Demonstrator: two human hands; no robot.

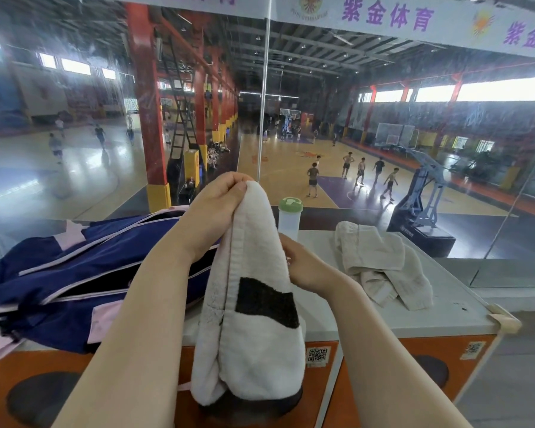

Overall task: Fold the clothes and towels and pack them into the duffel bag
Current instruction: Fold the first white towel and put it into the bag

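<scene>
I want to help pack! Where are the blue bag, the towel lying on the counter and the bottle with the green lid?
blue bag [74, 261], head view, on its blue top panel.
towel lying on the counter [374, 257], head view, on its crumpled middle.
bottle with the green lid [288, 222], head view, on its white body.

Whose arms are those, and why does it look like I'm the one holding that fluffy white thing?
The camera sits on a person's head, so you see their own arms from above. The left hand pinches the top of a white towel with a dark patch; the right hand grips its side. On the counter lie a navy and pink duffel bag, unzipped, a crumpled beige towel, and a bottle with a green lid. Behind the glass is a basketball hall.
</scene>
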